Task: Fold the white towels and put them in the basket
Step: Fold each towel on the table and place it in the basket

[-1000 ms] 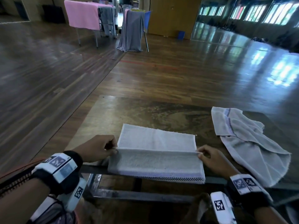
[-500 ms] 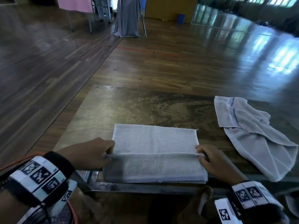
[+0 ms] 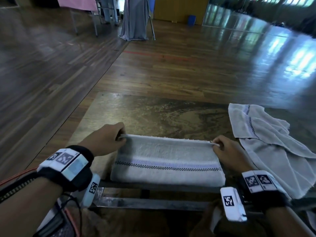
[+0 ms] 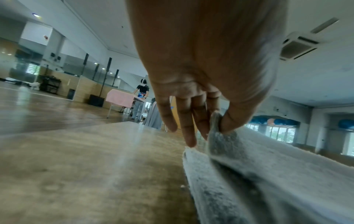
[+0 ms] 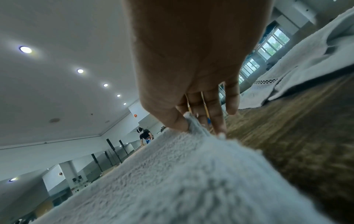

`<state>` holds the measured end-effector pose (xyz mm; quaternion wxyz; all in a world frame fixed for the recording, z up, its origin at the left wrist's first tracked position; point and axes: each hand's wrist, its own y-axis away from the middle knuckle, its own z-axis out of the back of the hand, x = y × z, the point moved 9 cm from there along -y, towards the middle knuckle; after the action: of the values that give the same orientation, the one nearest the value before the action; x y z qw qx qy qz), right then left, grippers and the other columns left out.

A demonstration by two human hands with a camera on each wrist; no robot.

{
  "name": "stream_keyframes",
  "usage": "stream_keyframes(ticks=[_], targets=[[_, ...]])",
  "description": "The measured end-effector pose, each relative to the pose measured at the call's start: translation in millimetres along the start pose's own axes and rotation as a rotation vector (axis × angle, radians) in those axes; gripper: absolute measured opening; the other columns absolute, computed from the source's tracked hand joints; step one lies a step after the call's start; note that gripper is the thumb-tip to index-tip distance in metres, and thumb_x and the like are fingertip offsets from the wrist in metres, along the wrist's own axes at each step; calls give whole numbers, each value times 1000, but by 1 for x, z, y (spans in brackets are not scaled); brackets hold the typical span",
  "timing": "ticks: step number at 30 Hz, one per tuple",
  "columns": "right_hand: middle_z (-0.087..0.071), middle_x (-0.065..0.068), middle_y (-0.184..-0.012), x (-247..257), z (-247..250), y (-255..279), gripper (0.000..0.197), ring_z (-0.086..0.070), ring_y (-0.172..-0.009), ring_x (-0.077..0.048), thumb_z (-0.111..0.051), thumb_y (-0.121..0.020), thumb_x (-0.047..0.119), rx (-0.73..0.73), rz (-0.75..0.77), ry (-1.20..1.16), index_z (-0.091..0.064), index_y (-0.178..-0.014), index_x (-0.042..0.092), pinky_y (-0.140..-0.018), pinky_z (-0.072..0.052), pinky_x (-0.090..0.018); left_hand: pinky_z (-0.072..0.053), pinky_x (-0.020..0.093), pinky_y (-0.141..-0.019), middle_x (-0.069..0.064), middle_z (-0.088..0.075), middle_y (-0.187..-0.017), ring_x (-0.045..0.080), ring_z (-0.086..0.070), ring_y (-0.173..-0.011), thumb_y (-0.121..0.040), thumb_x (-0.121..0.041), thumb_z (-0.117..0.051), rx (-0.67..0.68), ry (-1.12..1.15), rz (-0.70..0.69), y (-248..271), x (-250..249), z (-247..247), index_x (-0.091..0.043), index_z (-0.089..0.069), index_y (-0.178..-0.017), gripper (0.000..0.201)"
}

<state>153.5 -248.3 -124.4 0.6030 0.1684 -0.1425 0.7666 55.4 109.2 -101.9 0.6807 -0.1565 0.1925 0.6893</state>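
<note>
A white towel with a checked blue stripe lies folded at the near edge of the worn table. My left hand pinches its far left corner between thumb and fingers, as the left wrist view shows. My right hand pinches the far right corner. The pinched edge is stretched taut between both hands over the far side of the towel. A second white towel lies crumpled on the table's right side. No basket is in view.
The table's metal frame runs under its near edge. A wooden floor spreads beyond. Far back stand a pink-draped table and a grey-draped chair. A person works at the far table.
Both hands have carried the towel's pinched edge away from me, from mid-towel to its far side. The striped face now lies on top and the towel is narrower.
</note>
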Motion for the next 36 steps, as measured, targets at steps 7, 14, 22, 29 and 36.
stream_keyframes(ticks=[7, 14, 22, 29, 36], targets=[[-57, 1, -97, 13, -5, -20, 7, -56, -88, -19, -53, -89, 19, -34, 84, 55, -59, -88, 21, -78, -50, -42, -48, 34, -76, -2, -54, -99, 18, -53, -88, -90, -23, -54, 53, -176, 85, -30, 15, -24, -20, -53, -91, 4], [-58, 3, -90, 22, -16, -18, 9, -55, -91, -21, -52, -86, 14, 81, 67, 150, -53, -82, 23, -87, -41, -38, -50, 42, -78, 3, -62, -92, 24, -58, -84, -86, -17, -55, 24, -220, 111, -31, 10, -19, -15, -56, -87, 3], [-57, -7, -101, 55, 79, 2, 37, -44, -98, -22, -57, -73, 4, -650, 263, 50, -55, -108, 17, -80, -24, -31, -48, 48, -80, 11, -63, -100, 30, -57, -92, -80, -8, -60, -704, -152, -239, 2, -50, 82, -7, -60, -104, 23], [-58, -2, -108, 21, -11, 8, 26, -48, -107, -24, -63, -77, 17, 14, 325, 345, -63, -103, 20, -87, -35, -38, -39, 32, -88, -7, -59, -107, 15, -52, -100, -86, -22, -57, -19, -345, -190, 10, -9, -14, -28, -60, -104, 19], [-57, 0, -112, 18, -24, 13, 18, -45, -110, -18, -54, -89, 19, 56, 322, 261, -64, -104, 20, -91, -33, -33, -44, 33, -85, -7, -62, -113, 13, -55, -102, -92, -23, -52, -44, -229, -120, 13, 17, -22, -27, -62, -112, 22]])
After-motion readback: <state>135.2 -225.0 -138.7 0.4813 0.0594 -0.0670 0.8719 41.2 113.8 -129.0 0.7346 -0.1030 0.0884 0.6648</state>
